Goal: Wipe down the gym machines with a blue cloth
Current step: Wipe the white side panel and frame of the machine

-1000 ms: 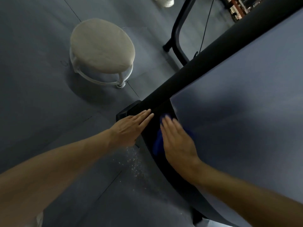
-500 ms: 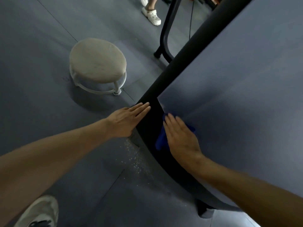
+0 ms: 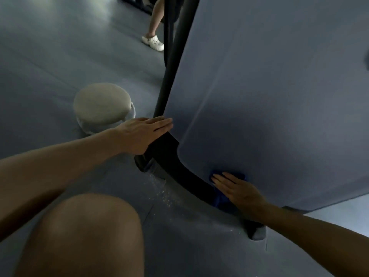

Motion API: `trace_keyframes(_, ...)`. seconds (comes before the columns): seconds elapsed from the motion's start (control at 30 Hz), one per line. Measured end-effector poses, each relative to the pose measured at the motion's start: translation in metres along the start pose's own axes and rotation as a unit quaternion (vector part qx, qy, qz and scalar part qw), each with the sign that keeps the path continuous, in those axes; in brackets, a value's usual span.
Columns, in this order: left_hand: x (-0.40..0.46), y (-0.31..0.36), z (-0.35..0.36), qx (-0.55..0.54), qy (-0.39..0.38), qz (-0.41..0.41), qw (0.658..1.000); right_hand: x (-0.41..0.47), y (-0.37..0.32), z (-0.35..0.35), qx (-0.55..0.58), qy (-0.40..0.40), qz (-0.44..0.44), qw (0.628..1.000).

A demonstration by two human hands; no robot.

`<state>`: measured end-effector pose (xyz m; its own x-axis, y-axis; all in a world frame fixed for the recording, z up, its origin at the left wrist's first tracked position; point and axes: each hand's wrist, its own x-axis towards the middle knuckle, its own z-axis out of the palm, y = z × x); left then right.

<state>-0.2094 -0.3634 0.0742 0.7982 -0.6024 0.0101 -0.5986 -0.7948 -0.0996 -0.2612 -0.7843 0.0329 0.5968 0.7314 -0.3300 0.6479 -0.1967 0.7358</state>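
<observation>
A gym machine fills the right side, with a large grey-blue panel (image 3: 269, 92) edged by a curved black frame (image 3: 180, 174). My right hand (image 3: 237, 191) lies flat with straight fingers and presses a blue cloth (image 3: 238, 175) against the panel's lower edge, beside the frame. Most of the cloth is hidden under the hand. My left hand (image 3: 143, 134) rests flat with straight fingers on the black frame at the panel's lower left corner.
A round white stool (image 3: 102, 105) stands on the grey floor left of the machine. Pale specks (image 3: 161, 188) lie on the floor by the frame's foot. Another person's leg and white shoe (image 3: 152, 43) are at the back. My knee (image 3: 87, 232) is low in view.
My right hand has slid the cloth along the panel's lower edge, away from the corner. My left hand stays on the frame. The view has swung and my knee has come into sight.
</observation>
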Motion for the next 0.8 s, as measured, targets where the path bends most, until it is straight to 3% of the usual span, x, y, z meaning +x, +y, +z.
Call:
trace_keyframes(0.17, 0.002, 0.013, -0.054, 0.049, -0.038, 0.02, 0.998, -0.056, 0.004, 0.007, 0.058, 0.0, 0.035, 0.998)
trace_keyframes(0.43, 0.007, 0.09, -0.089, 0.038, -0.044, 0.07, 0.996, -0.086, 0.029, -0.06, 0.091, 0.139, 0.118, 0.979)
trace_keyframes(0.63, -0.002, 0.166, -0.113, -0.016, 0.038, 0.101, 0.994, -0.095, 0.045, -0.129, 0.124, 0.248, 0.186, 0.943)
trace_keyframes(0.8, -0.014, 0.188, -0.156, -0.042, 0.232, 0.088, 0.968, -0.111, 0.067, -0.164, 0.129, 0.34, 0.201, 0.91)
